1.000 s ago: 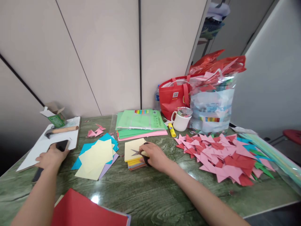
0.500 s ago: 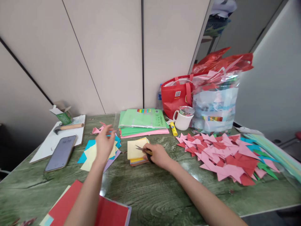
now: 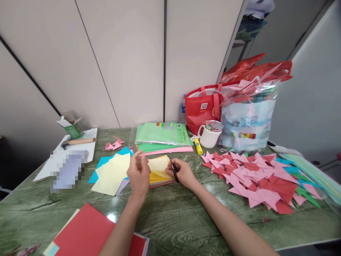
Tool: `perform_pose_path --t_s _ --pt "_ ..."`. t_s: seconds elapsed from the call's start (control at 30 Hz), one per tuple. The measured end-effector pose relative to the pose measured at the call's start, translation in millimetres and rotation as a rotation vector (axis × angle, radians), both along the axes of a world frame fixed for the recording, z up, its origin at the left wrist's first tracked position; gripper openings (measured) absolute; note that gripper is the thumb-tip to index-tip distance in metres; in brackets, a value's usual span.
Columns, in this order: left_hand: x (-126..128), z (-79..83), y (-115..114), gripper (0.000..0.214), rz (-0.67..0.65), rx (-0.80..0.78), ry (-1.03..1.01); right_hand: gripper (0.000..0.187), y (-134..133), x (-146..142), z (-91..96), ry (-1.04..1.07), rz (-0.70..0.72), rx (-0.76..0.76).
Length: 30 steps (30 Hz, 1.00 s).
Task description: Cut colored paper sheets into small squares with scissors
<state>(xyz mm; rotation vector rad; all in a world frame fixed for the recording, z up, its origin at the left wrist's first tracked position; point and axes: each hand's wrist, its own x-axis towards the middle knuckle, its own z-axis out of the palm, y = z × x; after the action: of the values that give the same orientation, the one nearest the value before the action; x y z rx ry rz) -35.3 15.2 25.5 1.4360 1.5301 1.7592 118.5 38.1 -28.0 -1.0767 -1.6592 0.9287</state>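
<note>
Small paper stack [image 3: 160, 176] sits mid-table, in front of the green paper packs [image 3: 160, 134], between the 2 hands. Square-cut sheets, edges slightly out of line. Top sheet [image 3: 159, 165] is pale cream, matte; its front edge bows up toward the right, baring bright yellow below. Under the yellow: thin bands of orange, grey-blue and a reddish tone near the base. Left side of the stack is behind the left hand, can't read it.

Right hand [image 3: 183, 173]: fingers closed around the black scissors [image 3: 174, 172], fingertips at the stack's right front corner, touching the cream sheet. Scissor handles are dark and curved; blades show only as a thin dark sliver, can't tell if spread.

Left hand [image 3: 139, 174]: raised at the stack's left side, fingers loosely bent, thumb and index part-way apart, nothing visible in the grip. Contact with the stack: can't tell.

Left of that hand: loose fan of larger sheets, cream sheet [image 3: 110, 176] over blue paper [image 3: 100, 165], lilac edge poking out. Near edge of the green table [image 3: 176, 224]: red sheet [image 3: 82, 227], partly under the left forearm. Right side: heap of pink and red folded pieces [image 3: 255, 177].
</note>
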Motion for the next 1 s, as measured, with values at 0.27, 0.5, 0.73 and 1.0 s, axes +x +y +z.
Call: perform_pose_path --t_s 0.27,0.5,0.73,1.0 --pt "18 -22.9 -8 0.016 -0.33 -0.073 0.117 0.014 -7 -3 3.5 0.162 -0.285 0.074" --pt "29 -22.0 -14 0.024 -0.423 -0.001 0.086 0.01 -18 -2 17.2 0.226 -0.492 0.239" --pt "29 -21.1 -19 0.032 -0.394 0.255 0.438 0.011 -25 -6 24.6 0.302 -0.429 0.243" --pt "25 -30.6 -12 0.03 -0.253 0.152 0.51 0.02 -20 -3 27.8 0.468 -0.422 0.159"
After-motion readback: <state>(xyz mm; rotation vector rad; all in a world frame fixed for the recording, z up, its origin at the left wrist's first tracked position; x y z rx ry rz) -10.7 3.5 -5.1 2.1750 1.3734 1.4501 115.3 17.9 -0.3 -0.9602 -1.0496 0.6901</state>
